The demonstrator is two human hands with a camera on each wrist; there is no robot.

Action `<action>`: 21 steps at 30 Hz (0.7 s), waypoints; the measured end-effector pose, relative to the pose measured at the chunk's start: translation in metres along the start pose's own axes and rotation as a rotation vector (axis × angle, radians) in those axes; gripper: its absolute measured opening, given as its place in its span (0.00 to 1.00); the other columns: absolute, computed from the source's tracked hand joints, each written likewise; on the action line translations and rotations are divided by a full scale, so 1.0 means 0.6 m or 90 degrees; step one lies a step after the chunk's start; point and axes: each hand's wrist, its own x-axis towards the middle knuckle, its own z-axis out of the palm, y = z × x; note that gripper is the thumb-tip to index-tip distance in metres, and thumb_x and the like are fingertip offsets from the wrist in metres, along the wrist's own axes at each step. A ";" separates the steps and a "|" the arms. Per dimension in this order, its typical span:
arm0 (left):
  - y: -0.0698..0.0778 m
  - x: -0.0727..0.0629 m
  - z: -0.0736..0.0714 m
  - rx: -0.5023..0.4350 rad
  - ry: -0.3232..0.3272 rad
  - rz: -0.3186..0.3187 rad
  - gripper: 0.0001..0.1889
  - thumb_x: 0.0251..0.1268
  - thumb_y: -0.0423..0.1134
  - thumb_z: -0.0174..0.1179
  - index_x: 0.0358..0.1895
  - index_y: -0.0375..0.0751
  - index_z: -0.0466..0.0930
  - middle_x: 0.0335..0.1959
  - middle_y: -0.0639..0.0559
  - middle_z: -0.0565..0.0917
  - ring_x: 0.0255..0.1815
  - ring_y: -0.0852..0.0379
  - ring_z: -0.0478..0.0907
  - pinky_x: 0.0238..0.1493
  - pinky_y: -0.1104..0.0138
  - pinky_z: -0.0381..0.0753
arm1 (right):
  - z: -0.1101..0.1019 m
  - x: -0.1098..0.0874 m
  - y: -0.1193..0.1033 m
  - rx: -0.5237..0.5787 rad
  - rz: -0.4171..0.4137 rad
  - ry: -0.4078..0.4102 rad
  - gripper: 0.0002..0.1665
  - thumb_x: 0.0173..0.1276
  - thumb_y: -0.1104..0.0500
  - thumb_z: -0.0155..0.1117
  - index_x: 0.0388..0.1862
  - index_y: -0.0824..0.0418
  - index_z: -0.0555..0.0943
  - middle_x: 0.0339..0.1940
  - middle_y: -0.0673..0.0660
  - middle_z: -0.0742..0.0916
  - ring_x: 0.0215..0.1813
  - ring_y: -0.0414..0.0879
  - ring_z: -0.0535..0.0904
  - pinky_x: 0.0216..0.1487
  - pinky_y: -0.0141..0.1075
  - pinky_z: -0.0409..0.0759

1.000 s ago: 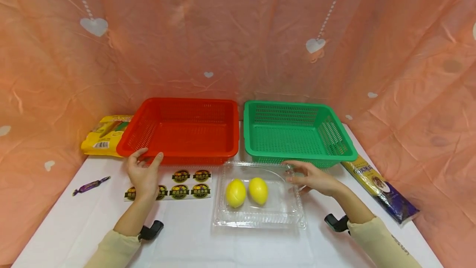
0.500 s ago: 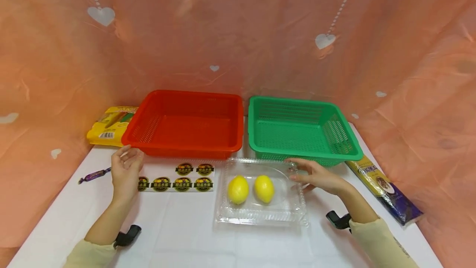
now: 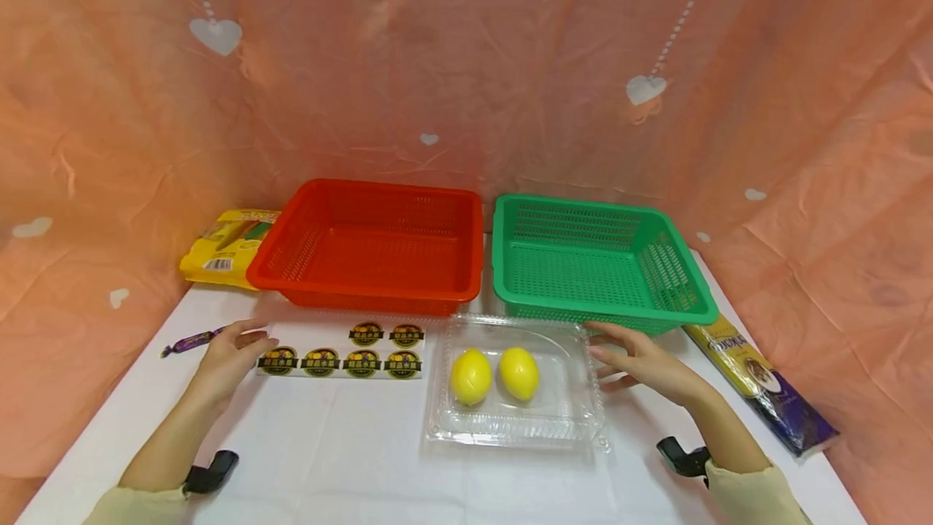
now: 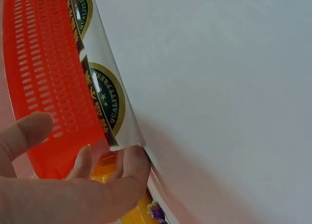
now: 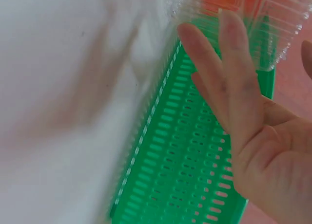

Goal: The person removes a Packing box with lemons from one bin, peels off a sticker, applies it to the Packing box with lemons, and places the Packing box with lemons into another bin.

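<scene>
Sticker sheet (image 3: 339, 353) lies on the bench (image 3: 350, 460), nearer to the left edge, in front of the red basket (image 3: 379, 299). The left hand (image 3: 221, 363) has just moved from above this sheet to its left end, so that end is, I judge, now within easy reach. Its fingers are loosely bent, thumb apart; whether they touch the paper, I cannot tell. The right hand (image 3: 649, 363) stays beside the clear box (image 3: 513, 433), fingers spread, gripping nothing.
</scene>
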 end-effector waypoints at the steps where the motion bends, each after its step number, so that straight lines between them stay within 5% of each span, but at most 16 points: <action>1: 0.000 0.000 0.000 -0.003 -0.007 0.010 0.31 0.76 0.37 0.50 0.71 0.19 0.53 0.67 0.20 0.61 0.58 0.40 0.71 0.54 0.64 0.76 | -0.001 -0.003 0.000 0.002 -0.005 -0.001 0.40 0.79 0.55 0.55 0.78 0.72 0.51 0.73 0.79 0.60 0.54 0.64 0.82 0.47 0.48 0.85; 4: 0.000 -0.001 0.001 -0.016 -0.015 0.027 0.29 0.74 0.34 0.53 0.70 0.19 0.56 0.66 0.19 0.63 0.39 0.56 0.75 0.33 0.73 0.74 | -0.003 -0.011 0.001 0.003 -0.017 0.000 0.39 0.79 0.57 0.54 0.77 0.74 0.51 0.71 0.81 0.63 0.54 0.64 0.82 0.47 0.48 0.85; 7: -0.002 0.000 0.000 -0.033 -0.006 0.033 0.28 0.71 0.32 0.56 0.68 0.19 0.58 0.65 0.19 0.63 0.30 0.69 0.70 0.29 0.73 0.75 | -0.004 -0.014 0.001 -0.006 -0.029 0.005 0.37 0.79 0.57 0.54 0.76 0.74 0.53 0.69 0.82 0.66 0.54 0.65 0.82 0.46 0.48 0.85; 12: -0.004 -0.005 -0.003 -0.028 0.005 0.077 0.25 0.69 0.31 0.60 0.64 0.18 0.67 0.65 0.25 0.68 0.42 0.69 0.68 0.28 0.75 0.72 | 0.000 -0.016 -0.005 -0.037 -0.049 0.044 0.34 0.79 0.58 0.55 0.74 0.75 0.58 0.65 0.80 0.71 0.53 0.65 0.82 0.44 0.44 0.86; 17: 0.007 -0.040 -0.025 -0.070 0.037 0.152 0.20 0.69 0.33 0.62 0.63 0.35 0.78 0.55 0.62 0.79 0.47 0.75 0.69 0.33 0.81 0.74 | 0.005 -0.020 -0.017 -0.087 -0.070 0.099 0.30 0.78 0.61 0.56 0.70 0.77 0.63 0.60 0.77 0.77 0.52 0.65 0.82 0.41 0.41 0.86; 19: 0.019 -0.058 -0.036 -0.146 0.065 0.190 0.19 0.68 0.30 0.62 0.61 0.41 0.82 0.48 0.72 0.77 0.42 0.76 0.67 0.31 0.82 0.72 | 0.008 -0.022 -0.026 -0.111 -0.083 0.124 0.28 0.77 0.62 0.56 0.69 0.77 0.65 0.58 0.75 0.78 0.51 0.65 0.83 0.40 0.42 0.86; 21: 0.035 -0.075 -0.040 -0.236 0.076 0.245 0.20 0.67 0.25 0.61 0.60 0.42 0.83 0.49 0.68 0.78 0.48 0.72 0.69 0.37 0.86 0.71 | 0.011 -0.023 -0.037 -0.134 -0.099 0.159 0.27 0.76 0.62 0.57 0.67 0.76 0.68 0.57 0.73 0.80 0.50 0.60 0.84 0.40 0.41 0.86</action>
